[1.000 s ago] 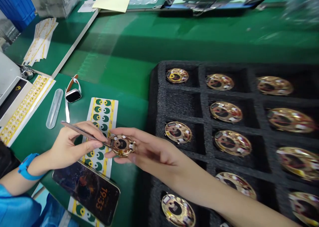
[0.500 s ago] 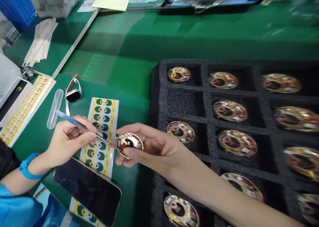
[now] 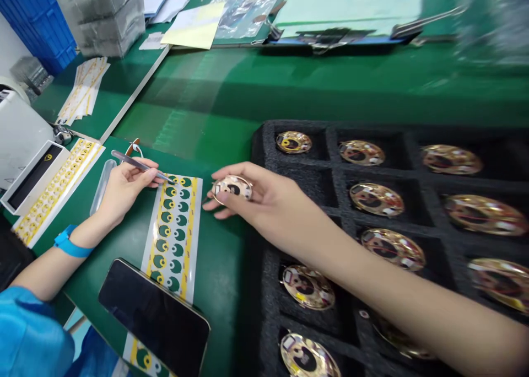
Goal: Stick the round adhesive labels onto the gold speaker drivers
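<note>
My left hand (image 3: 124, 187) pinches slim metal tweezers (image 3: 140, 166), their tip pointing right toward a sheet of green-and-yellow round stickers (image 3: 173, 239). My right hand (image 3: 264, 198) holds a round gold-coloured circuit disc (image 3: 233, 188) between thumb and fingers, above the sheet's right side. The tweezers do not touch the disc. Beside my right forearm lies a black foam tray (image 3: 260, 145) with square pockets, and similar gold discs (image 3: 293, 142) sit in them. My arm hides part of the tray and one disc.
A dark phone (image 3: 152, 316) lies face up below the sticker sheet. A clear tube (image 3: 102, 187) and a watch strap (image 3: 134, 148) lie by my left hand. A white device (image 3: 25, 129), yellow label strips (image 3: 55, 192), a blue crate (image 3: 41, 24) and papers stand farther away.
The tweezers tip has come away from the disc as my hands moved apart. My right hand has carried the disc up and right. The phone's lit clock has gone dark.
</note>
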The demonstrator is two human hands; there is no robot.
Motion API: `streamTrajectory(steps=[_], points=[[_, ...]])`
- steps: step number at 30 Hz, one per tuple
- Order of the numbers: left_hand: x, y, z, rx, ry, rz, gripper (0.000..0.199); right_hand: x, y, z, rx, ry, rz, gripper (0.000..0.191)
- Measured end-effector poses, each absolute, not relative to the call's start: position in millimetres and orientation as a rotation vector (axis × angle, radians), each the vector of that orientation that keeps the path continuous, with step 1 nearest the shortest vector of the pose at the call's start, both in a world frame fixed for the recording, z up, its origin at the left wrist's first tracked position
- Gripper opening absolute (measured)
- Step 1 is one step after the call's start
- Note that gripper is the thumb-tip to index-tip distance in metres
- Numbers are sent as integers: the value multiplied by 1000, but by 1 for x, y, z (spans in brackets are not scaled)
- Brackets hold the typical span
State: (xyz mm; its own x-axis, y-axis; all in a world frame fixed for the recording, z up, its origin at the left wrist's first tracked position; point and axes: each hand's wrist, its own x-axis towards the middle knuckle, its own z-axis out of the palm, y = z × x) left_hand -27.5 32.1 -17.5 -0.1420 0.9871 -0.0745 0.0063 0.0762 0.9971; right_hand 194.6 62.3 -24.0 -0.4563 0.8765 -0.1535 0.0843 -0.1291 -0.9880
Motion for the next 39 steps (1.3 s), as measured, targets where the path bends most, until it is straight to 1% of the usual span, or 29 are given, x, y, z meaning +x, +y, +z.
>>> streamTrajectory(steps=[4,8,17,27,31,34,37,39], points=[[-24,43,-32,1097,1326,1255,25,176,86,-39,-1094,-1534,1590,24],[-26,44,-42,1094,1330,1264,27,169,92,-48,-1090,-1555,1565,22],[-28,45,-39,1097,1365,1232,22,172,90,-52,-1127,-1571,1439,18],[-26,46,-41,1078,1354,1245,26,173,88,-49,-1169,-1577,1394,15],[-20,42,-32,1027,1318,1250,25,173,89,-50,-1173,-1543,1434,18],[-14,33,-16,922,1194,1265,24,171,92,-49,-1164,-1502,1497,18],[-10,18,6,833,1099,1298,21,172,91,-36,-1118,-1453,1609,16],[-6,6,20,799,1095,1314,18,178,81,-23,-1067,-1439,1689,21]])
